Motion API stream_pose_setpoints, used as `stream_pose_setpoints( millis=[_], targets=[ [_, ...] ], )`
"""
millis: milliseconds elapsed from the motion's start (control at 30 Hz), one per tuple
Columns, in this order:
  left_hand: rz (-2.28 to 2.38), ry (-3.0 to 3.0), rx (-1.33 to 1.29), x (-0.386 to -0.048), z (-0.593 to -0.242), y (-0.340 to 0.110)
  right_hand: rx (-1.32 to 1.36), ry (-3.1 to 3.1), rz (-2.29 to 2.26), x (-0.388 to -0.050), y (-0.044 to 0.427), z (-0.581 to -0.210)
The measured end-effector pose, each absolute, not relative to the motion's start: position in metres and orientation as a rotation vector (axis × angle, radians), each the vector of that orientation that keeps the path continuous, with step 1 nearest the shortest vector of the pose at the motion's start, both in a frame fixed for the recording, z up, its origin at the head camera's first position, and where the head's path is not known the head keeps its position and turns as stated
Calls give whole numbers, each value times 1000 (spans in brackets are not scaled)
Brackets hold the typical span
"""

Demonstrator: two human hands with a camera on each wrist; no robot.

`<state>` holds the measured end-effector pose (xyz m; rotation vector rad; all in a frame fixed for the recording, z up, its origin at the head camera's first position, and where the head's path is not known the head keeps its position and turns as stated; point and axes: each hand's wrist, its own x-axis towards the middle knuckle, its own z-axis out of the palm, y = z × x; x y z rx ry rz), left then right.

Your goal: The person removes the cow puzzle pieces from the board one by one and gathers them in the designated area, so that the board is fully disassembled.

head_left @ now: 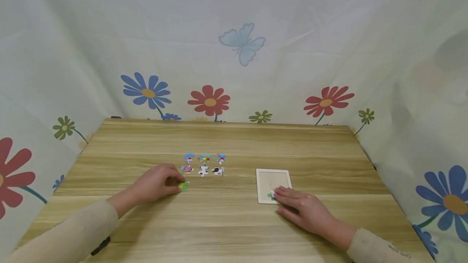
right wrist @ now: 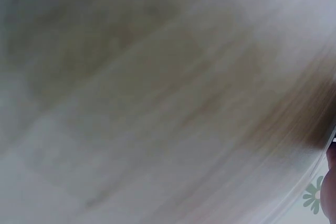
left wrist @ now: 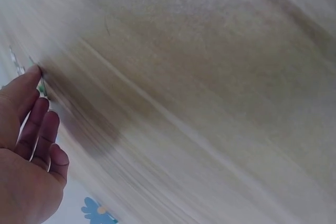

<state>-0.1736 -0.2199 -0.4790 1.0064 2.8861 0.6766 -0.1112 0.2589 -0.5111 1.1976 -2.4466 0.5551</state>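
Note:
My left hand [head_left: 155,184] is at the left of the wooden table, thumb and fingers pinching a green and yellow puzzle piece [head_left: 184,186]. In the left wrist view the thumb and index tip meet at its green edge. Across the table, my right hand [head_left: 308,211] rests its extended fingers on the lower right of a square white puzzle tray [head_left: 260,186]. Just beside those fingertips a small green and white puzzle piece [head_left: 271,195] shows inside the tray; whatever lies under the fingers is hidden. The right wrist view catches only a sliver of the hand [right wrist: 331,187].
Several loose puzzle pieces lie in two rows beyond the left hand, among them a white piece [head_left: 203,171] and a blue, yellow and red one [head_left: 204,158]. A flower-printed curtain [head_left: 241,80] stands behind the table [head_left: 226,222] and along its sides.

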Motion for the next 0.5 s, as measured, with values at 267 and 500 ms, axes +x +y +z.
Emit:
stream_pose_setpoints(
  millis=[267, 500],
  targets=[
    [681, 2929, 959, -169, -480, -218, 1200, -2443, 558, -111, 258, -510],
    [676, 2935, 936, -167, -480, -217, 1195, -2448, 556, -110, 258, -511]
  ],
)
